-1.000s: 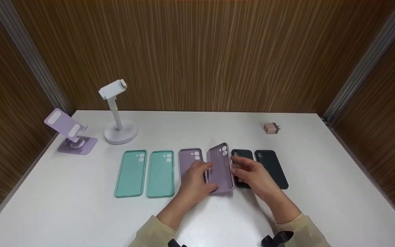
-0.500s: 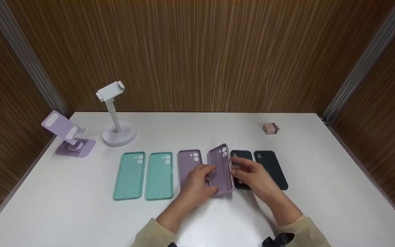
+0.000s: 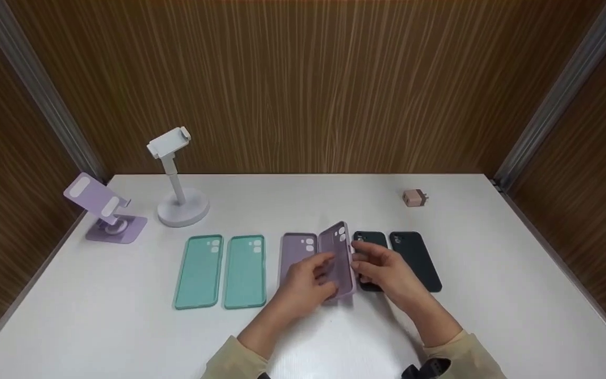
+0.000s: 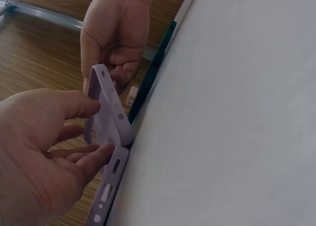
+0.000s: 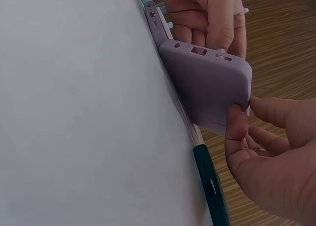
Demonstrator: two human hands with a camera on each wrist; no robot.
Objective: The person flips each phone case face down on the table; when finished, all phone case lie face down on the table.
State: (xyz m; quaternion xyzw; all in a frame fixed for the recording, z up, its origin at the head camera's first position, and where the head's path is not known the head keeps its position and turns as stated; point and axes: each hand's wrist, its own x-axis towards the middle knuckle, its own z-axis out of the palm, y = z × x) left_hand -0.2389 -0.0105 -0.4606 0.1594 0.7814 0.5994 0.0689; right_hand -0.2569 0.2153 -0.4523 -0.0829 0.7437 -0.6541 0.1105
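Note:
A purple phone case [image 3: 337, 271] stands tilted, its left long edge low and its right edge raised. My right hand [image 3: 390, 271] pinches the raised edge between thumb and fingers, clearly seen in the right wrist view. The left hand [image 3: 300, 281] reaches over a second purple phone case [image 3: 295, 247], which lies flat against the tilted one. In the left wrist view, relaxed left fingers [image 4: 101, 159] touch near where the two cases meet, and the thumb lies by the tilted case's rim. The left hand hides much of the flat case.
Two mint green phone cases [image 3: 198, 273] lie flat to the left. Two dark green phone cases [image 3: 417, 260] lie to the right, one partly behind my right hand. A white phone stand [image 3: 183, 208], a purple phone stand [image 3: 116, 231] and a pink charger [image 3: 413, 198] stand farther back.
The flat purple case has slid right, up against the tilted one. The tilted case leans a little more steeply. The right hand has barely shifted left.

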